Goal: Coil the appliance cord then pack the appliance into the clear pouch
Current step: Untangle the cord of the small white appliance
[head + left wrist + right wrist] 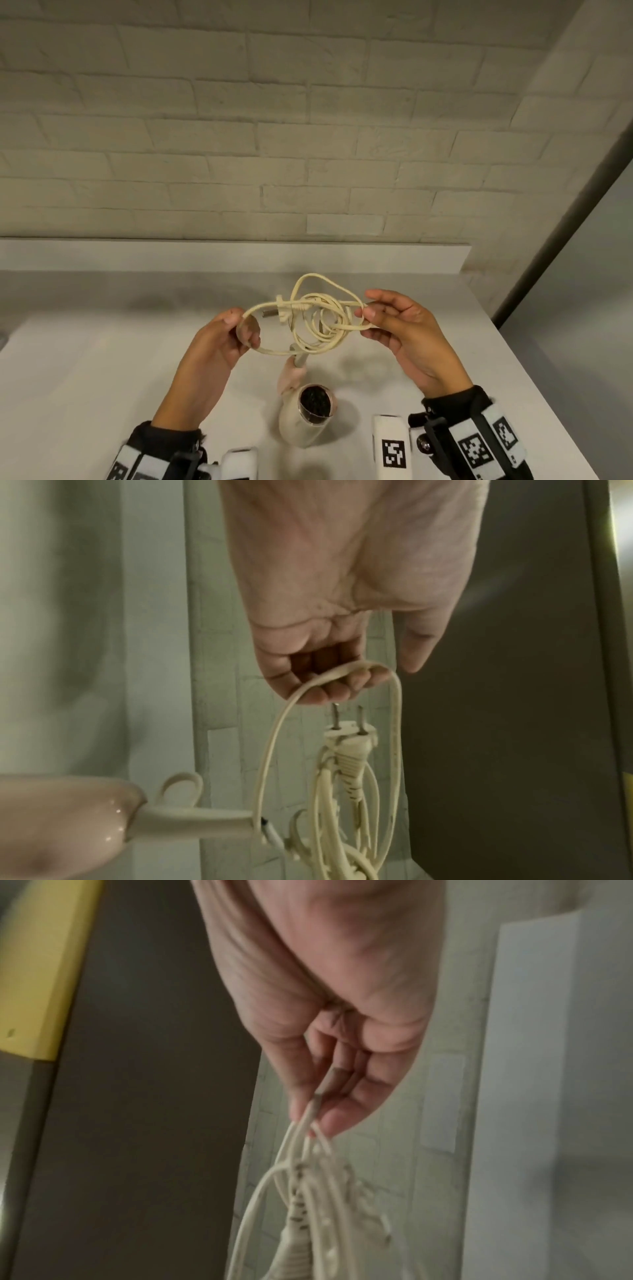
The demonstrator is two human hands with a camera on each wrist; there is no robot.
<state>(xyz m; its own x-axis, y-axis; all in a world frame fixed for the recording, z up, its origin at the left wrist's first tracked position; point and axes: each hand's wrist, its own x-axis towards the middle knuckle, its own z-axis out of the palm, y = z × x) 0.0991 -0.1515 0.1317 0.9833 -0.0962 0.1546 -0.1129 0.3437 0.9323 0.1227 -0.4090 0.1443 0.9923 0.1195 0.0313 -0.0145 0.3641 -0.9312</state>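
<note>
Cord (pixel 308 318): cream flat cable, held above the counter (pixel 102 359) in several loose, uneven loops between both hands; the loops cross each other in the middle.
Plug (pixel 351 748): two-pin, cream, hanging among the loops with its pins toward the left hand.
Left hand (pixel 219 342): at the left end of the widest loop; grip narrow, the cord lying over the curled fingers (pixel 329 691), thumb apart from it in the left wrist view.
Right hand (pixel 404 329): at the right end of the coil; grip a pinch, thumb and fingertips (pixel 339 1118) closed on a bundle of strands.
Appliance (pixel 305 421): cream hair dryer lying on the counter near the person, between the two forearms, its dark round opening facing up; its handle points far, toward the coil, and the cord runs up from the handle's end.
Wall (pixel 308 120): pale brick behind the counter.
</note>
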